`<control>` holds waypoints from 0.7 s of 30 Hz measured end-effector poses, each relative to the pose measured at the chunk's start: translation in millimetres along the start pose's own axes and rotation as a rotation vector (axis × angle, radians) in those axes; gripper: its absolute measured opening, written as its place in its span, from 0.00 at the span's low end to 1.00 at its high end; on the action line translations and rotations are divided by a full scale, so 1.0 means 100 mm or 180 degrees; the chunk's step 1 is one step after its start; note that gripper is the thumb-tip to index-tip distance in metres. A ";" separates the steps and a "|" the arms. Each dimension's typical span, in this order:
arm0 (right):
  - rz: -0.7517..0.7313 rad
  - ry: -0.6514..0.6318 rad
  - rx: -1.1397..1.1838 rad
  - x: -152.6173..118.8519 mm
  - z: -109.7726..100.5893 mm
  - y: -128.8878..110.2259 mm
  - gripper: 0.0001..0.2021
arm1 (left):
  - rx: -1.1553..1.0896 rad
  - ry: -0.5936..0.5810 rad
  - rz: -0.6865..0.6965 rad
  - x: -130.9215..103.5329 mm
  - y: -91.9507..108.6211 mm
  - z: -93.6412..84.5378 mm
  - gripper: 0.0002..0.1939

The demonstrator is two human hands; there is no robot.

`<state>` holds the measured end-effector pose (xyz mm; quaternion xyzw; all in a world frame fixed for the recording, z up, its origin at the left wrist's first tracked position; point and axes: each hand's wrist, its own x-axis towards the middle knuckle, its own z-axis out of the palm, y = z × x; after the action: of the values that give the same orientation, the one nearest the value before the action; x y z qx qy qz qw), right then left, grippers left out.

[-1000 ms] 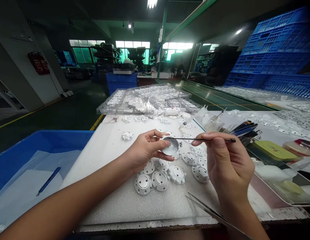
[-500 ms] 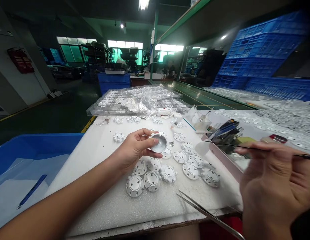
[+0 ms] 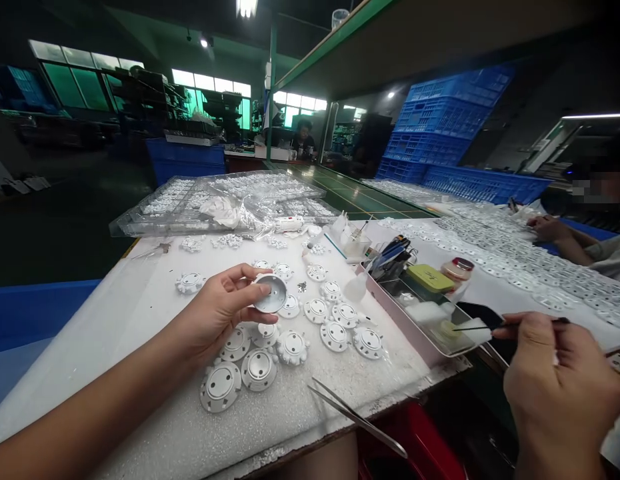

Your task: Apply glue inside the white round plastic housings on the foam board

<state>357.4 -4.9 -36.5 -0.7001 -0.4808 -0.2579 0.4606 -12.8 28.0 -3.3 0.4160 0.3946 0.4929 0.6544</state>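
My left hand (image 3: pixel 223 303) pinches a small round metal cup (image 3: pixel 276 297) by its rim, thumb inside, hollow side facing me. Around and below it, several white disc-shaped parts (image 3: pixel 259 369) with dark holes lie on the white foam sheet (image 3: pixel 155 427). On the right, my right hand (image 3: pixel 560 380) is closed around a thin dark stick (image 3: pixel 483 327); its tip reaches a small yellowish pot (image 3: pixel 447 329) in the pink tray (image 3: pixel 390 313). Whether the tip touches the contents I cannot tell. Steel tweezers (image 3: pixel 357 419) lie at the foam's front edge.
Plastic-wrapped trays of small parts (image 3: pixel 215 200) lie at the back. In the pink tray are pens and a yellow-green box (image 3: pixel 427 278). Blue crates (image 3: pixel 430 127) stand behind. At far right, a co-worker's hand (image 3: pixel 550 228) is over rows of parts. A blue bin (image 3: pixel 35 313) stands left.
My view has turned to the right. The stick's tip has come down to the small pot in the tray. My left hand still holds the cup.
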 end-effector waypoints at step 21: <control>-0.2027 -0.3275 0.2529 -0.22 0.44 -1.99 0.08 | 0.0825 -0.0074 0.0693 0.02 -0.01 -0.04 0.10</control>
<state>163.9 47.6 5.5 -0.3385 -0.8748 0.1769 0.2982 -16.2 30.9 -5.8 0.5429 0.3999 0.5011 0.5424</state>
